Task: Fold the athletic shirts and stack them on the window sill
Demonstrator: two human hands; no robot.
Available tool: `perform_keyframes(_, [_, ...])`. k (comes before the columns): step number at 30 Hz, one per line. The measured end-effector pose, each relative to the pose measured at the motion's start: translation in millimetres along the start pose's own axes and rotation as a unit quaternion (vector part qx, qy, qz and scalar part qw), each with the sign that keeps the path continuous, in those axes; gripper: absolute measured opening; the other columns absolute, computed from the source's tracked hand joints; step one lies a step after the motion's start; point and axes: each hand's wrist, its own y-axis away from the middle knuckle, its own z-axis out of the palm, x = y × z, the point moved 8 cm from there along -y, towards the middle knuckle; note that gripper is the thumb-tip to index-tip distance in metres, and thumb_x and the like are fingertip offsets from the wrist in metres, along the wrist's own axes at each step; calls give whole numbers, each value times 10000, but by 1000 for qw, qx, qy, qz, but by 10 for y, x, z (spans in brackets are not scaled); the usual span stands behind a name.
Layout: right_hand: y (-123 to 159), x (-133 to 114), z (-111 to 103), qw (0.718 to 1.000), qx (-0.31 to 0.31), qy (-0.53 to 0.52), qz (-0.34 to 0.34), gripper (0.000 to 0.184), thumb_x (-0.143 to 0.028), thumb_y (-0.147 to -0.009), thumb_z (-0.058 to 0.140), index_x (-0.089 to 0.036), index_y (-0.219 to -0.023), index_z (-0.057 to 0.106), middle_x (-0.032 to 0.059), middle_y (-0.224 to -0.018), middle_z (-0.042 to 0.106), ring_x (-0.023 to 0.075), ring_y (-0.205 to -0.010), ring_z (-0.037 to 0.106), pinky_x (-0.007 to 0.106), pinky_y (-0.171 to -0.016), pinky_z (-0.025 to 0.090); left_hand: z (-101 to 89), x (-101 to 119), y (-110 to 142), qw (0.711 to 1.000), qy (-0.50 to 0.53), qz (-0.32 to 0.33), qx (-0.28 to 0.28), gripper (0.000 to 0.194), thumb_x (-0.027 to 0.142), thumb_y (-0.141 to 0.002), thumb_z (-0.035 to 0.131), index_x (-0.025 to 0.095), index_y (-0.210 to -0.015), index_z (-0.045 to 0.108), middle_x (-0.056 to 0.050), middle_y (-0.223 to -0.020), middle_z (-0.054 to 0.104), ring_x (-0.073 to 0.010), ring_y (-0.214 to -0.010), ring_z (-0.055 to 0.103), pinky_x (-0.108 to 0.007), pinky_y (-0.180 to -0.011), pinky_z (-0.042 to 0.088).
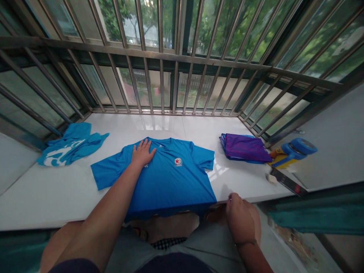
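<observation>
A blue short-sleeved T-shirt (170, 178) with a small round badge lies spread on the white ledge, its collar toward the window and its lower part hanging over the front edge. My left hand (142, 152) rests flat on the shirt near the collar, fingers extended. To the right of the hem, my right hand (239, 214) is closed near the ledge's front edge, above my knee. Its fingers curl together, and what they hold, if anything, is hidden.
At the left lies a crumpled blue garment (71, 146) with white print. Folded purple and blue cloth (244, 148) sits at the right, beside a blue-and-yellow container (294, 151), a dark flat box (288, 182) and a small pale object (271, 178). Metal window bars (159, 57) stand behind the ledge (40, 201).
</observation>
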Motion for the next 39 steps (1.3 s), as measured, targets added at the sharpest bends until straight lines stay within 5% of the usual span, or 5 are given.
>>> perform_keyframes(11, [198,-347,118,989,-91,-108,37,369,-540,-1127,450,-247,-970,611,49,-837,758,215,-707,741,304,-577,352,-40,20,22,1000,-5,6,-4,802,655,-1075,276,225,-1750,326,-65,-1840,214,-341,-1700,198,-641,-1362,156])
perform_keyframes(26, [-2139,-493,370,972,-103,-165,130,415,-439,-992,698,-94,-1213,767,223,-1196,800,297,-1127,754,316,-891,497,-143,61,-44,998,44,-50,19,671,524,-1075,388,190,-1646,505,-160,-1773,388,-423,-1640,314,-737,-1323,173])
perform_keyframes(30, [-2247,-490,410,968,-88,-201,126,262,-335,-982,628,-142,-988,806,170,-1043,822,268,-1008,762,314,-838,486,-352,904,-128,989,83,73,100,476,257,-1070,398,105,-1415,688,-281,-1468,655,-441,-1444,547,-749,-1297,204])
perform_keyframes(34, [-2247,-430,370,960,-40,-239,143,380,-384,-1029,491,-117,-1049,760,199,-1032,807,284,-960,750,329,-783,485,-81,1924,-191,966,111,231,39,340,298,-1047,554,256,-1321,749,-117,-1402,734,-285,-1342,649,-470,-1254,432])
perform_keyframes(39, [-2187,-446,259,945,32,-293,139,384,-385,-1014,447,-110,-1171,666,195,-1048,791,283,-950,738,333,-789,499,286,2168,-159,961,121,249,17,484,359,-1046,566,259,-1515,636,-116,-1670,556,-313,-1560,484,-572,-1331,310])
